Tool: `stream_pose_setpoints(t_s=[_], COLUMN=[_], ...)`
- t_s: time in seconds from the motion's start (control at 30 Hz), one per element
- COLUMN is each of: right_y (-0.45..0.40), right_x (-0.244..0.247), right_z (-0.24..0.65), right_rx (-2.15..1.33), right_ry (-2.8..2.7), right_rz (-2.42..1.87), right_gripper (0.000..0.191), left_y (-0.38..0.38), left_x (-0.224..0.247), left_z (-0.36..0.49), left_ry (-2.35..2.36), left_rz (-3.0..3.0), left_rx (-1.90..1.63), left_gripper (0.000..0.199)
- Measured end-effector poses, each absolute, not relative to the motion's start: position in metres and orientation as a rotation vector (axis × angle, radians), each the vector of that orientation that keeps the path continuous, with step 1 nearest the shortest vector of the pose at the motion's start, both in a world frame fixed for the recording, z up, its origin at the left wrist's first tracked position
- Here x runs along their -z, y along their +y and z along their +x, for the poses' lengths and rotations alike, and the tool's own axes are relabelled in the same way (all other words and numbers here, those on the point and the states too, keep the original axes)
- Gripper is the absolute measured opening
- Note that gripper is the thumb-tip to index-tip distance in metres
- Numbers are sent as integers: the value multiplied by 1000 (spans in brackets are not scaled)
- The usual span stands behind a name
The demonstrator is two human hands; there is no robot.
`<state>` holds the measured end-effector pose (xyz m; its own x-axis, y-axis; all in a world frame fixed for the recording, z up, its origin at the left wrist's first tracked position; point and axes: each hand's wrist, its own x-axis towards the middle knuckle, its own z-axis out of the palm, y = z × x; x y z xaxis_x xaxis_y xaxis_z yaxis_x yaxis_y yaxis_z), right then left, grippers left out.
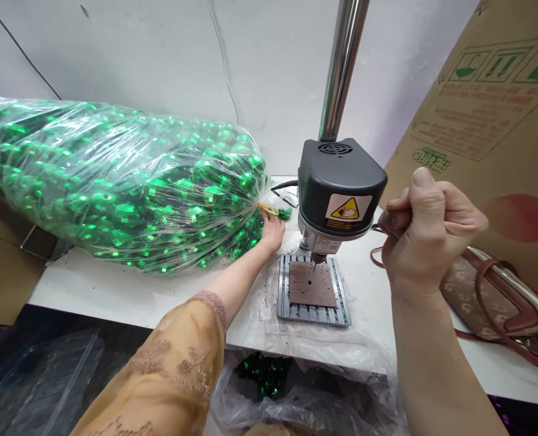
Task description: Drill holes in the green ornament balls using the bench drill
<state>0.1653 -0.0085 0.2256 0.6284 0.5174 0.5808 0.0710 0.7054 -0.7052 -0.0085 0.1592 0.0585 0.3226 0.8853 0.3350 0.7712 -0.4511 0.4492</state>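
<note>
White wall (150, 48) behind, white table (114, 297) underneath. Leftmost on it I've got a clear bag (127, 188) of shiny green pieces (198, 215) lying on its side, long axis running left-right, gathered neck (258, 203) pointing toward the drill press (341, 172). My left hand (274, 233) is at the yellow strip (269, 210) by that neck; from over here I can't tell if it's pinching or just touching. Drill bit's above a brown plate (311, 290). Right hand (427, 233) is balled up beside the motor housing, can't see what's inside. Handbag (466, 297) and carton (491, 121) far right.
</note>
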Motion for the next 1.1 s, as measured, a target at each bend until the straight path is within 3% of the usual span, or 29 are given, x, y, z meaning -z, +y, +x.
stream_pose_setpoints(t_s=[0.17, 0.3, 0.5, 0.6, 0.93, 1.1], right_y=[-7, -8, -7, -7, -6, -5], right_x=[-225, -224, -224, -225, -223, -223], right_z=[165, 165, 164, 164, 165, 166], right_rx=[-273, -278, -269, -261, -269, -263], right_ry=[-882, -885, -886, -884, -904, -907], right_rz=[-763, -751, -738, -734, -728, -731], right_gripper=[38, 38, 38, 37, 39, 39], left_y=[149, 112, 45, 30, 22, 26], left_x=[-60, -60, -51, -49, -46, -37], left_z=[-23, -43, -52, -49, -40, -34], left_ry=[1541, 1223, 932, 833, 880, 906], left_rz=[2438, 2294, 1187, 928, 1158, 1284], left_rx=[-756, -1010, -1056, -1035, -958, -957], left_gripper=[52, 45, 43, 49, 73, 70])
